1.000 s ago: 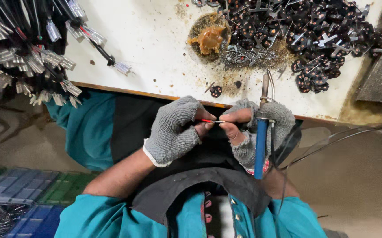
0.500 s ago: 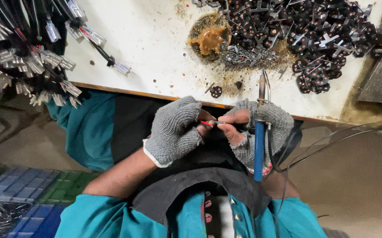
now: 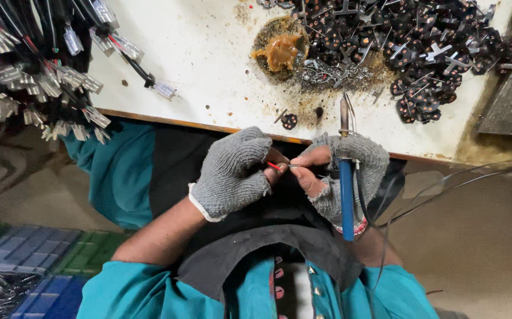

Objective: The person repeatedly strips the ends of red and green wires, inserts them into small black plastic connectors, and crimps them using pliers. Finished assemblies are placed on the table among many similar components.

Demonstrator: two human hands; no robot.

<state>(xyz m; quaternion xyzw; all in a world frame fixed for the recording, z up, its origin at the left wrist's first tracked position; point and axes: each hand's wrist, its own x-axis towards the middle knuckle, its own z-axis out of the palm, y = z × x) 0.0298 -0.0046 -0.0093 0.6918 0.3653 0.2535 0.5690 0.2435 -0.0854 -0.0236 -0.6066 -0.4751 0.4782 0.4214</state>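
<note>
Left hand [image 3: 232, 174] in grey fingerless glove pinching thin red wire [image 3: 275, 167] at lap level, just below bench [image 3: 209, 65] edge. Right hand [image 3: 344, 177] gripping blue-handled soldering iron [image 3: 346, 195], fingertips meeting wire end. Versus half second ago: hands staying together, iron tip remaining upright over bench edge, hardly shifting. Pile of black parts [image 3: 421, 53] lying unchanged.

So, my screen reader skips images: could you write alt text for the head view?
Two hands in grey fingerless knit gloves, left hand and right hand, pinch a thin red wire between them; the right also grips a blue-handled soldering iron. Beyond, a white worktable holds small black parts.
</note>
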